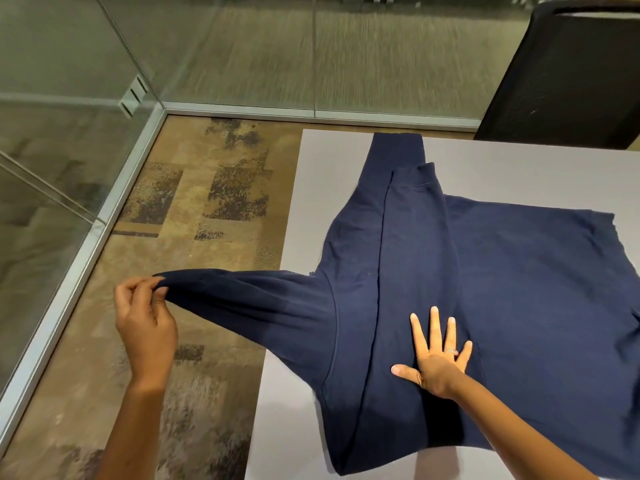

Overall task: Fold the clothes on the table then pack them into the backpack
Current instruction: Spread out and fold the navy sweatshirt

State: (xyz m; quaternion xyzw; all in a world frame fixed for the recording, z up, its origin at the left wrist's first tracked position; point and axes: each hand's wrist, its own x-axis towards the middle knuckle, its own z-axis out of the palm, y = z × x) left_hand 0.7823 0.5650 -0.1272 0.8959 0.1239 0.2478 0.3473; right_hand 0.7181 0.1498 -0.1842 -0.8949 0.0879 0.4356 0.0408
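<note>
A navy blue sweatshirt [502, 282] lies spread over the grey table [329, 161]. One sleeve is folded across the body, its cuff pointing to the far edge. The other sleeve stretches left, off the table's edge and over the floor. My left hand [145, 317] pinches that sleeve's cuff, held out in the air. My right hand [438, 355] lies flat with spread fingers on the sweatshirt's body, pressing it to the table. No backpack is in view.
A black chair [568, 71] stands at the table's far right corner. Glass walls with metal frames [86, 244] run along the left and the back. Patterned brown carpet [207, 209] lies left of the table.
</note>
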